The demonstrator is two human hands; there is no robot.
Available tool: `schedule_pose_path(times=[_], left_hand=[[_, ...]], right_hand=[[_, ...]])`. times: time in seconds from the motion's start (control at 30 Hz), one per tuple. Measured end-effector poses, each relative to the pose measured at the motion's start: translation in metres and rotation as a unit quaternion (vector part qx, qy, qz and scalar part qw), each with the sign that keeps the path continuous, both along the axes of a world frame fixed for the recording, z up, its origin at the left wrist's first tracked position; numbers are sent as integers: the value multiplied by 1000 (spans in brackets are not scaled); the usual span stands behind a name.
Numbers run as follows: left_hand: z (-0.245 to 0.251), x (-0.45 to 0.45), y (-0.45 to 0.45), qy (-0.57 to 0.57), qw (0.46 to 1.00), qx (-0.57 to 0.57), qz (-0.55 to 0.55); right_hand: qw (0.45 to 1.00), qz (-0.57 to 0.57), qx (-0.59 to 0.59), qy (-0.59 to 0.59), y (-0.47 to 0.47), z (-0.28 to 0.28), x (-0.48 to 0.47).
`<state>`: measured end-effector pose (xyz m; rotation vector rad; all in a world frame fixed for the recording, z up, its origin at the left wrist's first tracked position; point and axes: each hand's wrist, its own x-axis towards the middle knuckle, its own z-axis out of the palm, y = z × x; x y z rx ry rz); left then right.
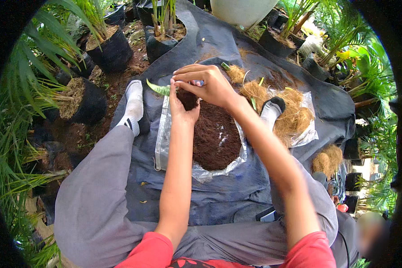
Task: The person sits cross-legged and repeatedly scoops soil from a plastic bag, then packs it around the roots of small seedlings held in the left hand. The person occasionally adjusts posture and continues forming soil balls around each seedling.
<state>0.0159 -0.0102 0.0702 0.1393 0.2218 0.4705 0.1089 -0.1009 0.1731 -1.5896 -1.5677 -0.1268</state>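
Note:
My left hand (184, 109) cups a clump of dark potting soil (187, 99) from which a green leaf cutting (158, 88) sticks out to the left. My right hand (209, 82) arches over the clump, its fingertips meeting the left fingertips; whether it grips anything cannot be told. Below both hands, a mound of dark brown potting soil (217, 140) lies on a clear plastic sheet (204, 173). To the right sit balls of brown coir fibre (293, 114), some with green cuttings poking out.
Black ground cloth (221, 191) spreads under everything. My socked feet flank the soil. Potted palms in black grow bags (110, 50) stand around the cloth, and a large white pot (241, 11) is at the top. Another person (348, 231) sits at lower right, near more coir balls (328, 160).

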Motion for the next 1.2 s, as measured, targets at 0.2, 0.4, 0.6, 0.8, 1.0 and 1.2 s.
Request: schedule_pose_path(times=[0.2,0.4,0.6,0.8,1.0,1.2], left_hand=[[-20,-7,12,85,995,-17,40],[-84,-40,-2,202,979,-17,15],[-86,-39,-19,180,983,24,14],[-19,-34,-6,39,988,135,69],[-19,-45,-7,105,993,20,42],[-65,-51,-11,190,981,44,10]], right_hand=[[979,-134,70,137,-11,-89,-65],[954,-181,117,211,-18,-158,-113],[922,-226,130,286,-27,-160,-119],[890,-207,161,372,-11,-109,-107],[955,-194,154,162,-16,-113,-118],[954,-184,154,182,-24,-153,-131]])
